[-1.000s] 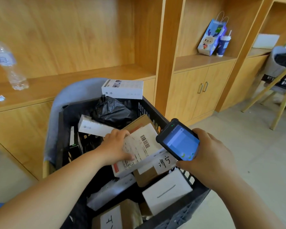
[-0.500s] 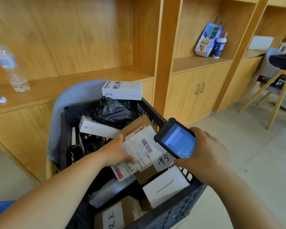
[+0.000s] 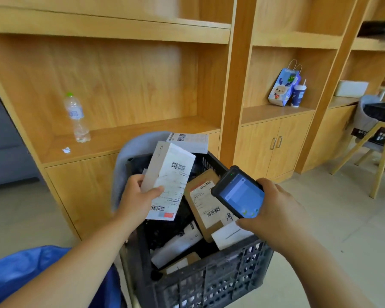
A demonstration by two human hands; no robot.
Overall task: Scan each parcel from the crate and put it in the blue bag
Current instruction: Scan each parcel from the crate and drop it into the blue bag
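Note:
My left hand [image 3: 136, 198] grips a flat white parcel [image 3: 169, 177] with a barcode label, held upright above the black plastic crate [image 3: 209, 283]. My right hand [image 3: 273, 210] holds a black handheld scanner [image 3: 239, 192] with a lit blue screen, just right of the parcel and over the crate. Inside the crate lie a brown cardboard parcel [image 3: 203, 205] with labels, white boxes [image 3: 176, 245] and more parcels. The blue bag [image 3: 20, 270] shows at the lower left, beside the crate and under my left forearm.
The crate rests on a grey chair [image 3: 131, 152] in front of wooden shelving [image 3: 142, 85]. A water bottle [image 3: 76, 118] stands on the left shelf; a gift bag [image 3: 281, 90] and a cup [image 3: 298, 95] stand on the right shelf. A wooden-legged chair [image 3: 373, 138] stands at far right.
My left hand has lifted the white labelled parcel out of the crate and turned it upright. The scanner stays in my right hand. The view has tilted up and the blue bag has come into sight.

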